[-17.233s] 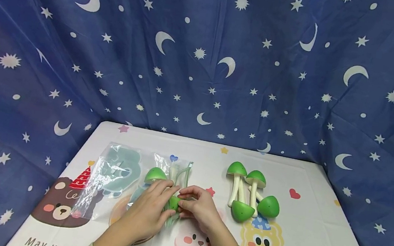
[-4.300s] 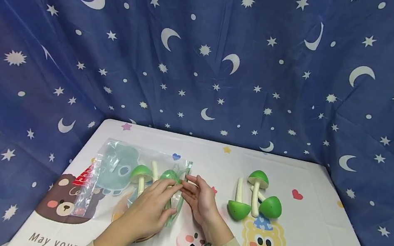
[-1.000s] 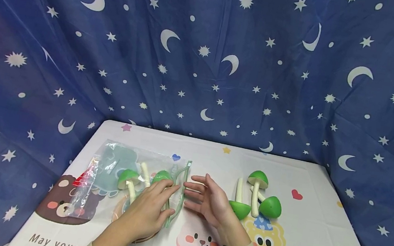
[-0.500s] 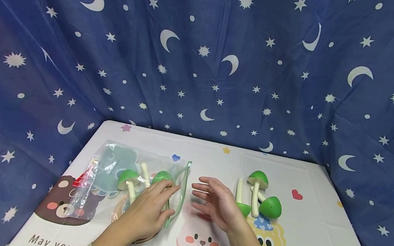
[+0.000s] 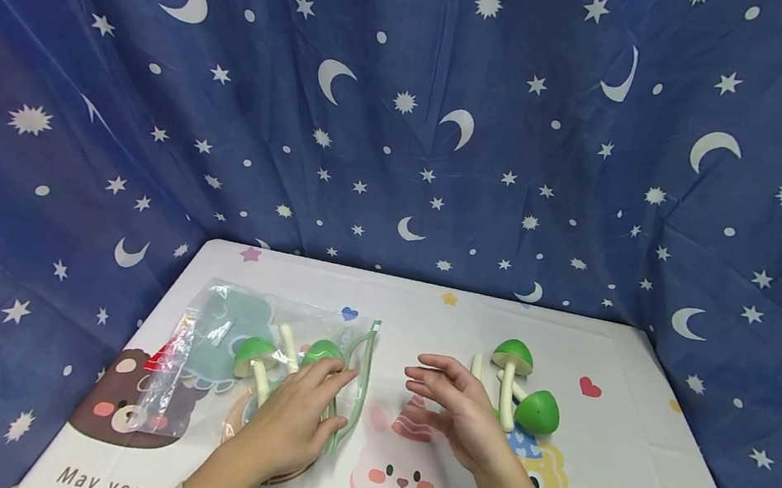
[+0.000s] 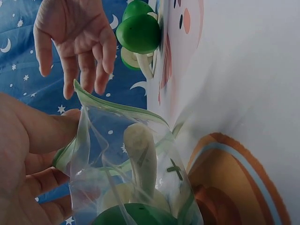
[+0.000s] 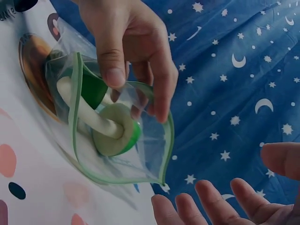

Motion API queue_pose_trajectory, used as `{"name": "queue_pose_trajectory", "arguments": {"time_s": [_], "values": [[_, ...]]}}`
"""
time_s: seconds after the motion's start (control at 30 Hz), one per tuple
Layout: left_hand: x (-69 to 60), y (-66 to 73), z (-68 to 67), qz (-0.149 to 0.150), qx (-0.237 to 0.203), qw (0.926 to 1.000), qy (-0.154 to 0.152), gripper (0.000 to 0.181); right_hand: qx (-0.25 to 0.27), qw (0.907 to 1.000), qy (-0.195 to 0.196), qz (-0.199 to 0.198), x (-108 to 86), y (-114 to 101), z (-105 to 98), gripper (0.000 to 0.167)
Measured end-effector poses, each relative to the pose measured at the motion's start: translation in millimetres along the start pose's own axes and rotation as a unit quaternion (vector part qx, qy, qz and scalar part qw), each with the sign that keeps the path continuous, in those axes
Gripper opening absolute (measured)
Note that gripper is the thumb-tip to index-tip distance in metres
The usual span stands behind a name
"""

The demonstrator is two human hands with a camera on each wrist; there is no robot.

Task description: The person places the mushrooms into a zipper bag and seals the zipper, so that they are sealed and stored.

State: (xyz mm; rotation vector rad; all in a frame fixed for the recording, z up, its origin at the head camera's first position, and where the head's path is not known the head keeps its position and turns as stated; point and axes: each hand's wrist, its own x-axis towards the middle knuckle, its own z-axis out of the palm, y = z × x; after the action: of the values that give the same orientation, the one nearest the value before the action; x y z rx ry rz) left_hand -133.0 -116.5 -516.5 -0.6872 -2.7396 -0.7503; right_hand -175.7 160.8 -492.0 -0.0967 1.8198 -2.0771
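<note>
A blue curtain (image 5: 406,138) with moons and stars hangs behind a cartoon-printed white tablecloth (image 5: 629,469).

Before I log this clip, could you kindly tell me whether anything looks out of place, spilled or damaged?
Nothing stands out: the left hand holds the transparent zip bag open, with green-capped mushrooms inside, and the loose mushrooms show no visible damage.

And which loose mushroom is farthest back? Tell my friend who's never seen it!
On the white table, find the bag, then go to the person's right, past the right hand. The mushroom lies there with its stem toward the person. Its green cap is at the far end, while its neighbours have theirs nearer.
</note>
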Motion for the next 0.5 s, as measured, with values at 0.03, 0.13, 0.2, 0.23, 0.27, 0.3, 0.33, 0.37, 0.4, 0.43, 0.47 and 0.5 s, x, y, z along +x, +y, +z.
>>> {"name": "queue_pose_trajectory", "arguments": {"time_s": [0.03, 0.13, 0.2, 0.23, 0.27, 0.3, 0.33, 0.37, 0.4, 0.43, 0.47, 0.5], "values": [[0.0, -0.1, 0.1, 0.0, 0.0, 1.0, 0.0, 0.067, 0.0, 1.0, 0.003, -0.003, -1.9, -0.9, -1.4, 0.042], [-0.3, -0.6, 0.5, 0.001, 0.002, 1.0, -0.001, 0.067, 0.002, 0.9998, 0.009, -0.016, -7.7, -4.6, -5.3, 0.044], [-0.5, -0.9, 0.8, 0.003, 0.003, 1.0, -0.001, 0.067, 0.001, 0.9996, 0.018, -0.021, -11.4, -7.2, -7.7, 0.045], [-0.6, -1.0, 0.8, 0.003, 0.004, 1.0, -0.001, 0.066, -0.002, 0.9995, 0.024, -0.022, -13.1, -8.6, -8.9, 0.045], [-0.6, -1.1, 0.9, 0.004, 0.003, 1.0, -0.001, 0.066, -0.006, 0.9993, 0.03, -0.023, -14.7, -10.0, -10.2, 0.046], [-0.7, -1.2, 0.9, 0.004, 0.003, 1.0, -0.001, 0.066, -0.007, 0.9991, 0.035, -0.023, -16.3, -11.3, -11.4, 0.047], [-0.6, -1.2, 0.8, 0.005, 0.003, 1.0, -0.001, 0.066, -0.012, 0.9988, 0.041, -0.023, -17.8, -12.3, -12.8, 0.048], [-0.6, -1.2, 0.8, 0.005, 0.004, 1.0, -0.001, 0.066, -0.016, 0.9985, 0.046, -0.023, -19.2, -13.2, -14.2, 0.049], [-0.6, -1.2, 0.7, 0.004, 0.003, 1.0, -0.001, 0.066, -0.02, 0.9982, 0.051, -0.023, -20.8, -14.0, -15.7, 0.05], [-0.5, -1.2, 0.7, 0.004, 0.003, 1.0, -0.001, 0.066, -0.024, 0.9979, 0.055, -0.024, -22.6, -14.8, -17.2, 0.052], [-0.5, -1.1, 0.7, 0.004, 0.003, 1.0, -0.001, 0.066, -0.026, 0.9977, 0.058, -0.025, -24.4, -15.4, -18.7, 0.052], [-0.4, -1.1, 0.6, 0.005, 0.003, 1.0, -0.001, 0.066, -0.029, 0.9973, 0.062, -0.027, -26.1, -15.9, -20.2, 0.053]]}}
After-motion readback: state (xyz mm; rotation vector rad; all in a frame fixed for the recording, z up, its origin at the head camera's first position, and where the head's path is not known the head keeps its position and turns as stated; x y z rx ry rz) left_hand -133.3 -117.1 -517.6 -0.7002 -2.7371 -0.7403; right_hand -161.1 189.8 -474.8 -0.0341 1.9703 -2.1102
